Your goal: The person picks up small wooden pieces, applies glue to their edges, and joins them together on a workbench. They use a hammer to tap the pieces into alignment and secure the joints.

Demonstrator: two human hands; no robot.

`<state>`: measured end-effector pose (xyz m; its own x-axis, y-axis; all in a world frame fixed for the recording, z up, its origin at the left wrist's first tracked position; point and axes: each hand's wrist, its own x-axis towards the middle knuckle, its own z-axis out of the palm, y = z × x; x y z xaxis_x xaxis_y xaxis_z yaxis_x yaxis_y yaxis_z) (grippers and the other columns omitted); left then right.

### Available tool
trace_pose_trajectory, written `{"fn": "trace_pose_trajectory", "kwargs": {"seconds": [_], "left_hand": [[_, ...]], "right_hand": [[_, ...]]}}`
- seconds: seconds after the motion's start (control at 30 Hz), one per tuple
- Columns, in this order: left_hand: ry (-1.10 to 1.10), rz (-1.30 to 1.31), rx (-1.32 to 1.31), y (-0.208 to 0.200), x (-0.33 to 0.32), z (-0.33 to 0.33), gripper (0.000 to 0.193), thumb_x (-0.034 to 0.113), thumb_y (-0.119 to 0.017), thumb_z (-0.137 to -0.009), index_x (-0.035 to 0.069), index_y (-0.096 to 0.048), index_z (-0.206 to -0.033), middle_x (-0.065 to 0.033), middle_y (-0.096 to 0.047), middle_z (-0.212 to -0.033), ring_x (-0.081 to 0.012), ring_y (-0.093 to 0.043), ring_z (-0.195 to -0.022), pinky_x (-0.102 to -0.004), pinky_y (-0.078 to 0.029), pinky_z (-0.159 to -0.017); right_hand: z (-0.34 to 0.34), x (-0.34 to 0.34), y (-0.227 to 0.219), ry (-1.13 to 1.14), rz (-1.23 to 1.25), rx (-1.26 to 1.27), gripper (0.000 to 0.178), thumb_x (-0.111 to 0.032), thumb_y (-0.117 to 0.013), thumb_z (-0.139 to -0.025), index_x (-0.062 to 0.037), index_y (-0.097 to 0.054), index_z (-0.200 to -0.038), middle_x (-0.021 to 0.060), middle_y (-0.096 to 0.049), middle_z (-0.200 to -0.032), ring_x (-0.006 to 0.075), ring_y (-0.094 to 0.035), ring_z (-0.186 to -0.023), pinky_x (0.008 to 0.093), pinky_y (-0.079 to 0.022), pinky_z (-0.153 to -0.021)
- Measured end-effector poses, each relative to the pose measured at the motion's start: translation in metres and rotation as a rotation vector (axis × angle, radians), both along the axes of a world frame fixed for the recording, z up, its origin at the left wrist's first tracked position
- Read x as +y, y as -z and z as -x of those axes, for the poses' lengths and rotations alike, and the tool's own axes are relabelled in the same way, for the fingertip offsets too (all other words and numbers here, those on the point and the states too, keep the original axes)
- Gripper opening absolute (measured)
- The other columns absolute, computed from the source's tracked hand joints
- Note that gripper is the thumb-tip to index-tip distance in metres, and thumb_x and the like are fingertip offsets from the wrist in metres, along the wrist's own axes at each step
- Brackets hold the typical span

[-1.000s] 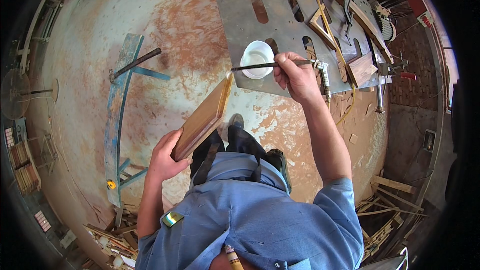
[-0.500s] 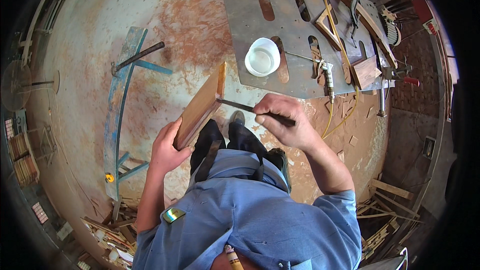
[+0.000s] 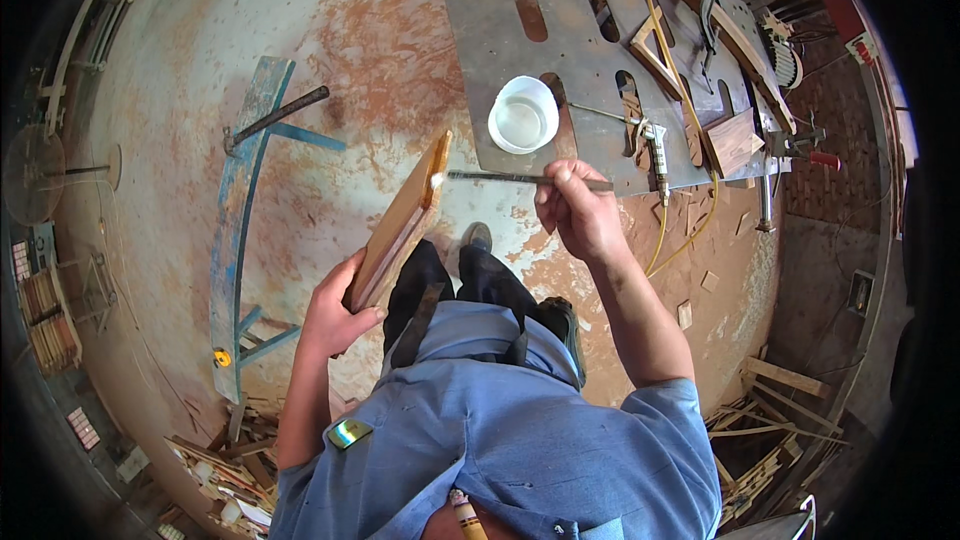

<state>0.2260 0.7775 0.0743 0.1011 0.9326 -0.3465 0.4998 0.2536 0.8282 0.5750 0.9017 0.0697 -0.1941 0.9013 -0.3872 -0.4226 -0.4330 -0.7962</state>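
My left hand is closed round the lower end of a wooden board, held tilted in front of my legs. A white dab shows on the board's upper end. In my right hand a thin dark stick is pinched near its far-right end and lies almost level. Its tip is right beside the white dab; whether it touches I cannot tell. A white plastic tub with whitish contents stands beyond my right hand, on the slotted metal table.
On the table lie an air blow gun with a yellow hose, a wooden triangle and a wood block. A blue bench at left carries a hammer and a yellow tape measure. Wood scraps are piled at right.
My right hand has moved up and turned, bringing the stick from a slant to nearly level. A white dab now shows on the board's end. The board has shifted slightly.
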Motion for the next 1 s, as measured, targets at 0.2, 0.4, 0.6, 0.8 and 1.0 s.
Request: {"fn": "trace_pose_trajectory", "kwargs": {"seconds": [0.2,0.4,0.6,0.8,1.0], "left_hand": [[-0.062,0.146,-0.232,-0.008,-0.001,-0.004,0.084,0.008,-0.073,-0.064,-0.003,-0.045,-0.143,-0.0153,-0.059,-0.132,-0.0201,-0.056,-0.122,-0.0342,-0.043,-0.103],[-0.108,0.163,-0.35,0.0,-0.003,-0.002,0.085,0.012,-0.07,-0.066,-0.006,-0.042,-0.144,-0.0146,-0.058,-0.133,-0.02,-0.055,-0.122,-0.0333,-0.041,-0.105],[-0.092,0.184,-0.395,-0.007,0.001,-0.003,0.085,0.012,-0.069,-0.066,-0.007,-0.041,-0.144,-0.0141,-0.057,-0.133,-0.0193,-0.054,-0.123,-0.0329,-0.04,-0.105],[-0.029,0.166,-0.274,-0.015,0.006,-0.003,0.085,0.009,-0.071,-0.065,-0.007,-0.041,-0.143,-0.0156,-0.056,-0.135,-0.0199,-0.053,-0.125,-0.0337,-0.04,-0.106],[0.044,0.058,-0.123,-0.004,0.005,0.003,0.086,0.01,-0.075,-0.061,-0.005,-0.046,-0.141,-0.0175,-0.058,-0.132,-0.0242,-0.056,-0.123,-0.0352,-0.042,-0.105]], "right_hand": [[0.0,0.003,0.009,0.166,-0.045,0.082,0.023,-0.025,-0.057,-0.1,-0.0028,-0.058,-0.103,0.0107,-0.065,-0.081,0.016,-0.061,-0.065,0.0272,-0.049,-0.053],[0.012,-0.03,0.0,0.03,-0.083,0.138,0.023,-0.023,-0.057,-0.1,-0.0012,-0.06,-0.106,0.0133,-0.068,-0.085,0.0176,-0.063,-0.067,0.0282,-0.051,-0.055],[0.002,-0.001,0.009,0.185,-0.063,-0.037,0.024,-0.024,-0.058,-0.1,0.0001,-0.06,-0.105,0.0133,-0.067,-0.087,0.015,-0.062,-0.069,0.0269,-0.05,-0.056],[-0.011,0.002,-0.021,0.041,-0.231,0.019,0.022,-0.023,-0.059,-0.099,-0.002,-0.063,-0.1,0.0086,-0.066,-0.077,0.013,-0.061,-0.064,0.0259,-0.049,-0.054],[-0.002,0.023,-0.043,-0.192,-0.166,-0.272,0.026,-0.031,-0.065,-0.096,-0.0059,-0.068,-0.089,-0.0007,-0.065,-0.075,0.0062,-0.058,-0.064,0.0221,-0.046,-0.055]]}}
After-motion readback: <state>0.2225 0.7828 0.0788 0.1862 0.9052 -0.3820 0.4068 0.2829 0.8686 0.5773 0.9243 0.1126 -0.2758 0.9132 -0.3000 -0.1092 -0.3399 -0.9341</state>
